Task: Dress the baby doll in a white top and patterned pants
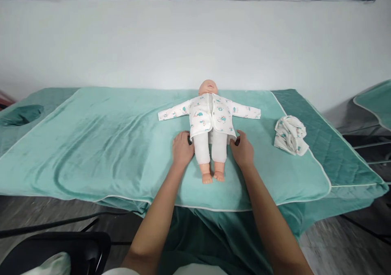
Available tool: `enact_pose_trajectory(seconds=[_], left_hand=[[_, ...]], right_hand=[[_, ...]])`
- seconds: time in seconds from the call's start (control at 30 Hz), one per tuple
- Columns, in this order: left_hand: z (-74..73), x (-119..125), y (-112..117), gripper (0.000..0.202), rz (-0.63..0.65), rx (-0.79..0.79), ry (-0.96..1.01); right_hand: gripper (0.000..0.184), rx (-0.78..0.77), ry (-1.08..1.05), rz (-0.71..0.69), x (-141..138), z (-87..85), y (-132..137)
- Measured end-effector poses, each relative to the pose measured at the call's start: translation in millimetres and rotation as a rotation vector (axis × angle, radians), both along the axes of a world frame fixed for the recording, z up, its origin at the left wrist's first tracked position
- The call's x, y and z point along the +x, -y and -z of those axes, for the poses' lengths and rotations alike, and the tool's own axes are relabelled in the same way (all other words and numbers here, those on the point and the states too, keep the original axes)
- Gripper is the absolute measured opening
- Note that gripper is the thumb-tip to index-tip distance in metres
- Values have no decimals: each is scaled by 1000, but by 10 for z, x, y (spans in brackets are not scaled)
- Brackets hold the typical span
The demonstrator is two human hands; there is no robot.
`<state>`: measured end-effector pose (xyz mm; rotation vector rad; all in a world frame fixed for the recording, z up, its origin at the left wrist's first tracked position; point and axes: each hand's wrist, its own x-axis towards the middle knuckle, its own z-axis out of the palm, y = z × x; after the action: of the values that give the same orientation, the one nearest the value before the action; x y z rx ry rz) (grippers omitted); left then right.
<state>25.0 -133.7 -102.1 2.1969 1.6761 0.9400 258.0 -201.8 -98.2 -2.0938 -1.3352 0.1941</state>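
A baby doll (209, 145) lies on its back on a teal blanket (106, 145), head toward the wall. It wears a white printed jacket (209, 114) with the sleeves spread out to both sides. My left hand (182, 149) rests beside the doll's hip on the left, fingers curled at the jacket's lower hem. My right hand (242, 149) sits at the doll's other hip, fingers curled at the hem as well. What the fingertips pinch is partly hidden.
A crumpled white printed garment (290, 135) lies on the blanket to the right. A dark green cloth (21, 114) sits at the far left. A white wall rises behind the table. A black chair (76, 250) stands at the lower left.
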Motion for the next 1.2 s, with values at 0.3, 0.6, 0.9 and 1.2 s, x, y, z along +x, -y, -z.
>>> enact_pose_trajectory(seconds=[0.3,0.6,0.9,1.2], left_hand=[[83,-81,-17,4,-84,59,158],[-8,43,-82,25,159,312,491],[-46,116,-217,30,79,49,887],[58,80,-386,23,-55,-129,1021]], right_hand=[[50,39,6,19,1,26,58],[44,388,-16,-108,50,86,30],[24,509,68,-357,-25,-47,-255],[44,354,-708,-157,22,-132,-380]])
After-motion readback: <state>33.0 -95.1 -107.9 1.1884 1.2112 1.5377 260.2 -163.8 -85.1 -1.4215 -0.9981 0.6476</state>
